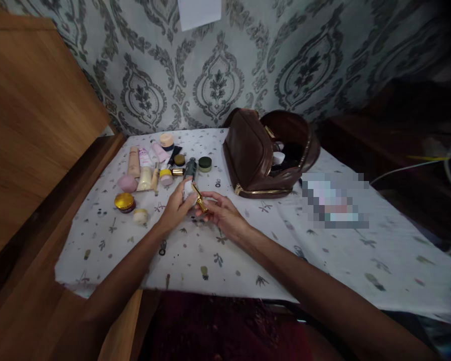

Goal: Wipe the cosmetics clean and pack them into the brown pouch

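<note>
Over the front middle of the table, my two hands meet around a slim gold cosmetic tube (201,201). The fingers of my right hand (221,213) pinch the tube's lower end. My left hand (176,203) is closed on a small white thing (188,189), which touches or lies right behind the tube; its kind is too blurred to tell. Just beyond my left fingers lies a dark green bottle (190,169). Near it are a green-lidded jar (205,164) and a pink jar with a yellow lid (166,176).
Cosmetic tubes, including a peach one (134,161), and a gold-lidded jar (124,202) cover the left side. A brown leather bag (248,150) stands unzipped at the back right, with items inside. A pixelated object (334,200) lies right. A wooden cabinet (41,130) borders the left.
</note>
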Available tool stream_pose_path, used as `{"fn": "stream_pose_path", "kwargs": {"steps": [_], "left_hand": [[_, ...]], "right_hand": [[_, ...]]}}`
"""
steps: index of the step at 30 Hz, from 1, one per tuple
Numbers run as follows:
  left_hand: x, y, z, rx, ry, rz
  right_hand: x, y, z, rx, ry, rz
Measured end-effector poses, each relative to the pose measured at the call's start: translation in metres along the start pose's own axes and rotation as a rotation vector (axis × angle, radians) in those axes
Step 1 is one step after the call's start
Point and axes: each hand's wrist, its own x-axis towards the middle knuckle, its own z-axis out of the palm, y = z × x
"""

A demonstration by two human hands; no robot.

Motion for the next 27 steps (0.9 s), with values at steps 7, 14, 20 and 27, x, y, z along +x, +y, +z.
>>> {"fn": "stream_pose_path", "kwargs": {"steps": [7,14,20,27], "left_hand": [[0.003,-0.004,-0.002,0.04,0.146,0.003],[0.003,-0.001,-0.003,-0.102,0.136,-0.092],[0.002,0.001,-0.003,-0.084,0.03,-0.055],[0.006,0.001,-0.006,-0.14,0.197,-0.109]], "right_hand": [[0.002,0.006,0.0,0.011,-0.042,0.048],[-0.001,-0.001,0.004,0.043,-0.005,0.068],[-0.001,-0.007,0.004,0.167,-0.025,0.136],[-0.004,-0.006,0.006,0.094,-0.071,0.172]]}}
